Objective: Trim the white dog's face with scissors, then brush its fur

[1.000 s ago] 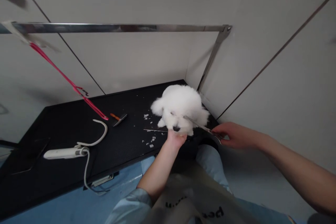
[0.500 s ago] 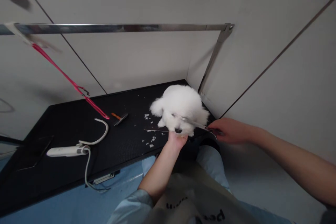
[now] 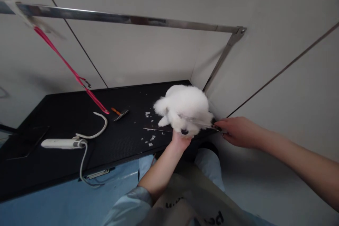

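A small fluffy white dog (image 3: 185, 107) sits at the right end of a black grooming table (image 3: 79, 127), its face turned toward me. My left hand (image 3: 180, 140) is closed under the dog's chin, holding its muzzle from below. My right hand (image 3: 234, 131) is closed on a pair of long scissors (image 3: 205, 125). The blades lie across the fur at the side of the dog's face.
A metal comb (image 3: 156, 130) and white fur clippings (image 3: 149, 140) lie on the table beside the dog. Farther left are a slicker brush (image 3: 120, 113), a white clipper with cord (image 3: 62, 143) and a red leash (image 3: 71, 72) hanging from the steel overhead bar (image 3: 127, 18).
My right hand has drawn the scissors closer along the dog's face. The view has tilted slightly, and the dog's head has dipped a little in my left hand.
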`<act>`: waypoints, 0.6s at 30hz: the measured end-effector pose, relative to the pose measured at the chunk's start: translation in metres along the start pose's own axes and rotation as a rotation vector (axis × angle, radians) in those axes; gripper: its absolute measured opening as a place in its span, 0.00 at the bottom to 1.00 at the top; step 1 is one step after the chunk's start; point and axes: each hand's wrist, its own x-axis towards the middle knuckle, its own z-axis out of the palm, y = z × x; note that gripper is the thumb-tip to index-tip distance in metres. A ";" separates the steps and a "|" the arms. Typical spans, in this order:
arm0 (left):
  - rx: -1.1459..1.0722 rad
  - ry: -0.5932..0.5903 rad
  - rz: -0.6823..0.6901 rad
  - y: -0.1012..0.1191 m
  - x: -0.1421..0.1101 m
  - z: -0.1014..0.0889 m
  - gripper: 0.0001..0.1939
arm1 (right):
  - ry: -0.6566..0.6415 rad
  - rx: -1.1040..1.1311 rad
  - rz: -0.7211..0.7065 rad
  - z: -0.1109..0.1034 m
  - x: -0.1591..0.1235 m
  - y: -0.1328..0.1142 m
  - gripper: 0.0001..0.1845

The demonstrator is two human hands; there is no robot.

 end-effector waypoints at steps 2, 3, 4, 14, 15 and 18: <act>-0.009 0.018 0.004 0.000 -0.002 0.002 0.13 | 0.040 -0.032 -0.003 0.001 0.001 0.000 0.13; -0.009 0.027 0.006 -0.001 -0.002 0.002 0.13 | 0.055 -0.044 -0.007 0.001 0.002 0.000 0.13; -0.008 0.031 0.008 -0.001 -0.002 0.002 0.13 | 0.067 -0.056 -0.006 0.002 0.002 0.000 0.13; 0.011 -0.065 0.015 0.005 0.003 -0.005 0.17 | -0.002 0.467 -0.063 -0.002 0.002 -0.013 0.11; 0.015 -0.078 0.009 0.007 0.004 -0.007 0.18 | -0.134 0.671 -0.114 0.001 0.002 -0.009 0.11; 0.023 -0.133 -0.009 0.010 0.006 -0.012 0.18 | -0.564 1.207 -0.223 0.022 0.006 0.014 0.23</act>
